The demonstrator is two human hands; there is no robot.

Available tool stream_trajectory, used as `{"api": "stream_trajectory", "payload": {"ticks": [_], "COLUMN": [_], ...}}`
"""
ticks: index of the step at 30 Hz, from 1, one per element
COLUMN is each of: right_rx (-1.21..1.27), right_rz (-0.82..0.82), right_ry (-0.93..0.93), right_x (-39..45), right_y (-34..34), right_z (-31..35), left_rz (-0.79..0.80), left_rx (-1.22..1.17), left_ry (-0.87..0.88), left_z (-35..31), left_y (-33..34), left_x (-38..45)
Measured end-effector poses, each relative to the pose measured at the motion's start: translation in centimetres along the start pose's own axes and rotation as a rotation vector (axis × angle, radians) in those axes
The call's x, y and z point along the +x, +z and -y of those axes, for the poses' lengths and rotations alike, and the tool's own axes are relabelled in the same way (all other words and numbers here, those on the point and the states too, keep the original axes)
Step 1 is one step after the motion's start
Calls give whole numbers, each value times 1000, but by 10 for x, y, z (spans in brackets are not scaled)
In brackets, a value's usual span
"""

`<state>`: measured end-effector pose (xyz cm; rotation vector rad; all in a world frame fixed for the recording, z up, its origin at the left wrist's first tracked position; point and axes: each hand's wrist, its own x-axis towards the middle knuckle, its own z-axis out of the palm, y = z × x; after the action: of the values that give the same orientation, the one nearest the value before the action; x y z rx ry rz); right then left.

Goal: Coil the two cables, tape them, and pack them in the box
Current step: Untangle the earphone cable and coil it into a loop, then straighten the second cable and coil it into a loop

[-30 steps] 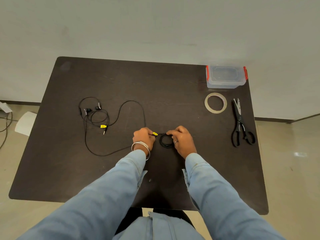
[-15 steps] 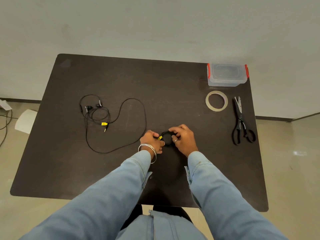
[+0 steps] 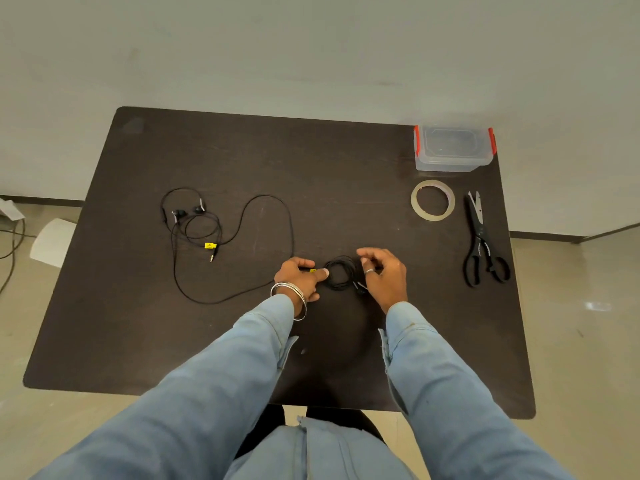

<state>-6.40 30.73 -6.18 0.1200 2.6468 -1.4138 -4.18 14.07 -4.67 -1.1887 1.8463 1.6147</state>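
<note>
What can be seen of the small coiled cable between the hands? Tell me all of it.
The coiled cable is thin, black and wound into a small round bundle lying flat on the dark table. A yellow tag sits at its left side, where the left hand presses it with a straight finger. The right hand hovers at its right edge, fingers loosely curled.

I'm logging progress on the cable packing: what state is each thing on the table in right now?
Coiled cable: wound in a small coil, untaped, on the table.
Second cable: loose, uncoiled.
Left hand: a finger pressing the coil's edge.
Right hand: fingers loosely curled beside the coil.
Box: lid on.
Tape roll: flat, untouched.
Scissors: closed.
</note>
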Motion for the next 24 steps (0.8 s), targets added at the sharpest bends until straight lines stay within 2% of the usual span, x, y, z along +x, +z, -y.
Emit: {"api": "stream_trajectory", "payload": {"ticks": [8, 13, 18, 24], "right_rx": [-58, -234, -479, -555], "right_rz": [107, 105, 295, 366], "right_ry": [-80, -130, -175, -251], "right_x": [-2, 0, 5, 6], "right_y": [7, 14, 21, 13], "right_z": [7, 5, 12, 12], "left_rz": [-42, -71, -37, -105], "left_rx": [34, 103, 191, 189], "left_ry": [13, 68, 179, 203], "left_z": [1, 5, 7, 12], "left_y": [-7, -15, -17, -33], "left_x": [0, 1, 2, 6]}}
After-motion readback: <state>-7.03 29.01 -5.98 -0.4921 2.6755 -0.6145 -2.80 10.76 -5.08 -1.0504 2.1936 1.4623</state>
